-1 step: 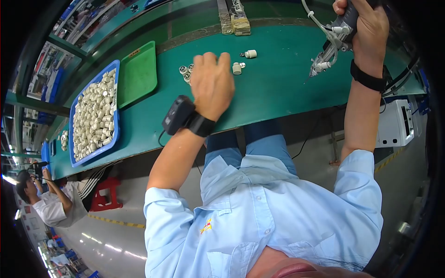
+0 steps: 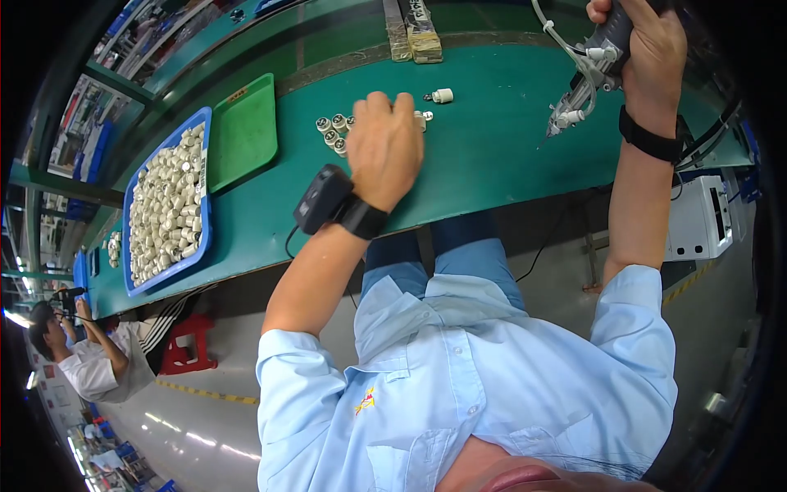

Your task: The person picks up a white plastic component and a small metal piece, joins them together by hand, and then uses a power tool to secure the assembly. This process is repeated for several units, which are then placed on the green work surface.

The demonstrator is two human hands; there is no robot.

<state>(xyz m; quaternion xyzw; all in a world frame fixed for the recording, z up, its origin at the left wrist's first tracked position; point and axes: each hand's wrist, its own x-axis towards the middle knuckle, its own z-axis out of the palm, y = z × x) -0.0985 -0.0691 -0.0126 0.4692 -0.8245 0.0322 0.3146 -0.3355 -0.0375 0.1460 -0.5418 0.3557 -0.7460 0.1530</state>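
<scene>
My left hand point(image 2: 384, 152) hovers palm down over the bench, its fingers bent and tips hidden beneath it. Beside it on the left stand several small cream cylindrical parts point(image 2: 331, 136) with dark tops. Just past its fingers on the right, another cream part point(image 2: 421, 120) is half covered. Farther out, a single cream part point(image 2: 443, 96) lies on its side, a small dark piece at its end. At the upper right my right hand point(image 2: 658, 61) is closed around a grey handheld pneumatic tool point(image 2: 586, 92), its thin tip pointing down and left above the bench.
A blue tray point(image 2: 206, 234) piled with cream parts sits on the left, next to a green tray point(image 2: 264, 115). Taped bars point(image 2: 426, 45) lie at the back. A hose point(image 2: 551, 26) runs to the tool. A co-worker point(image 2: 102, 353) is at far left; a white box point(image 2: 697, 217) stands right.
My left hand has shifted slightly right, uncovering more of the standing cream parts and covering most of the nearer loose one. My right hand and the tool are nearly still.
</scene>
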